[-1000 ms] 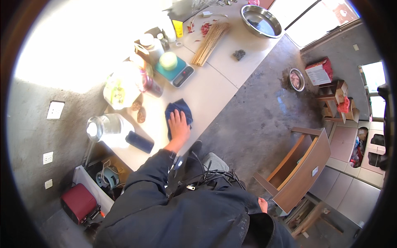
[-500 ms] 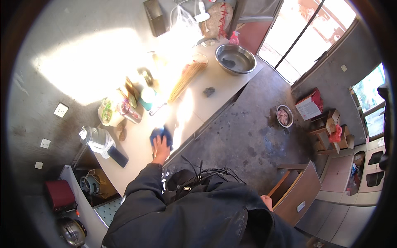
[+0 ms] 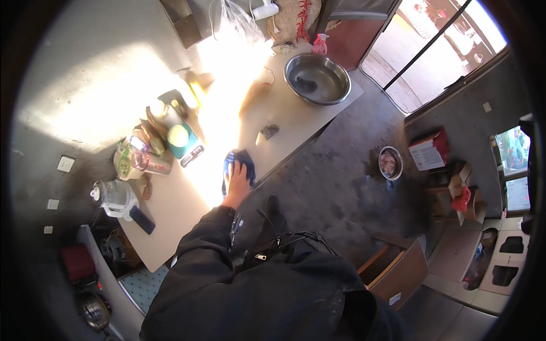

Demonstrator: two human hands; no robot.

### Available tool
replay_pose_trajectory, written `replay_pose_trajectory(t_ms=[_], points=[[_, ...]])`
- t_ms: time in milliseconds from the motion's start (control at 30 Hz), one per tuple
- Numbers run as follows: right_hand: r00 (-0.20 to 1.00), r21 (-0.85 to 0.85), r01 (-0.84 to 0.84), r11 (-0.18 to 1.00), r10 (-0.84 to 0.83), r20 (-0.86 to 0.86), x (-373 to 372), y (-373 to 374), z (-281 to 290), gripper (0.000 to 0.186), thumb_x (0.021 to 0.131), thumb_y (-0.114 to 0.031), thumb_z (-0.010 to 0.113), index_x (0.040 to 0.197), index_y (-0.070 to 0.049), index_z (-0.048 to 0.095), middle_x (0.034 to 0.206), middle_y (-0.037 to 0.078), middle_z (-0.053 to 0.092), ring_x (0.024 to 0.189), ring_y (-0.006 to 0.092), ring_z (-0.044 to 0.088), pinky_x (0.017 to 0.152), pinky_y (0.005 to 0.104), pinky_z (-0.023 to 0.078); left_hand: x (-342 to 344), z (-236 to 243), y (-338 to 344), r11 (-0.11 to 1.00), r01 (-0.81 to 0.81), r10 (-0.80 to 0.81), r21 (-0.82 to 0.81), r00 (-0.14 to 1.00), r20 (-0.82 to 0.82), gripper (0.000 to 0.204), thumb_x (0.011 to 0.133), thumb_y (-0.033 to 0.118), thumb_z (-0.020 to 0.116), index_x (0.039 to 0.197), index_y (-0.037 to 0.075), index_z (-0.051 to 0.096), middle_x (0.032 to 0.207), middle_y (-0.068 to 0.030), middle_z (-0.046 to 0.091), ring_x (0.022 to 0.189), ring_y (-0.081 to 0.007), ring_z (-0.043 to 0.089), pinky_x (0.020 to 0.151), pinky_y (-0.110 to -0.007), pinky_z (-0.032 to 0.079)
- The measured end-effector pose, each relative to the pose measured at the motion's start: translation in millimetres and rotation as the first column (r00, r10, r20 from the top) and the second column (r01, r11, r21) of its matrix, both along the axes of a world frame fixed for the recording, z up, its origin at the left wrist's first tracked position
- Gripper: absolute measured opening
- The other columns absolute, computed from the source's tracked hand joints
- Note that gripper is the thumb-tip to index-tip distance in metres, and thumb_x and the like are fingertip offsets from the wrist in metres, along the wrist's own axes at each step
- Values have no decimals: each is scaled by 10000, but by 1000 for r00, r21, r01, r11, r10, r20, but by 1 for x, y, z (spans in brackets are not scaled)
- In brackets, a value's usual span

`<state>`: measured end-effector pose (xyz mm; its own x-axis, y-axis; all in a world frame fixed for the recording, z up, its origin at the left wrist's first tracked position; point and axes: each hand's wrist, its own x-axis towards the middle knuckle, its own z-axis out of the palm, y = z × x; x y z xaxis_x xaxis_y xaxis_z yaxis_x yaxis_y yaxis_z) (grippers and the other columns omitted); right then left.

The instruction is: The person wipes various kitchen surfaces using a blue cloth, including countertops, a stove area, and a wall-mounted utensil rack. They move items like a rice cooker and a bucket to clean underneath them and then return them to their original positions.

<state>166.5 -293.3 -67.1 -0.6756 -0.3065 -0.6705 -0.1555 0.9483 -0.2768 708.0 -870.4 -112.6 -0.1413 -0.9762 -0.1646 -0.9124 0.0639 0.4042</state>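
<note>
My left hand (image 3: 238,183) lies on a dark blue cloth (image 3: 245,159) near the counter's front edge, fingers somewhat spread. Left of it are a kitchen scale (image 3: 191,157) with a pale round top item, a pink bottle (image 3: 156,166), assorted containers (image 3: 165,113) and a clear pitcher (image 3: 116,200) beside a dark rectangular object (image 3: 141,220). Beyond the cloth lies a grey scrubber (image 3: 270,131). A steel basin (image 3: 293,65) with water and a dark object in it sits at the far end. Glare hides part of the straw bundle (image 3: 255,95). My right hand is out of view.
On the floor to the right are a steel bowl (image 3: 390,163) with pink contents, a red-and-white box (image 3: 427,151) and wooden shelving (image 3: 459,184). A tilted brown furniture piece (image 3: 401,267) stands at lower right. A glass door (image 3: 409,79) is at the back.
My left hand and the cloth have shifted rightward along the counter, toward the basin end. The view has tilted, sunlight now glares across the counter, and my right hand has dropped out of view.
</note>
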Motion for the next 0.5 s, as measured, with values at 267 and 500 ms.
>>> replay_pose_trajectory(t_ms=[267,500], points=[[993,-109,-121,987,121,-2,-37,-134,28,377,986,-270,736,1174,50,804,1068,149,837,1031,208,776,893,373,590,-66,19,-104,998,59,-59,35,998,-6,814,973,274,748,1657,17,391,1774,-271,242,1635,-535,198,1261,-742,237],[983,-279,-65,958,109,147,-30,-251,58,306,1001,-238,726,1124,32,800,903,20,753,877,135,696,832,303,557,12,34,-182,986,-168,163,-22,974,-155,664,946,262,771,1536,68,536,1500,-255,577,1414,-479,501,1161,-583,433]])
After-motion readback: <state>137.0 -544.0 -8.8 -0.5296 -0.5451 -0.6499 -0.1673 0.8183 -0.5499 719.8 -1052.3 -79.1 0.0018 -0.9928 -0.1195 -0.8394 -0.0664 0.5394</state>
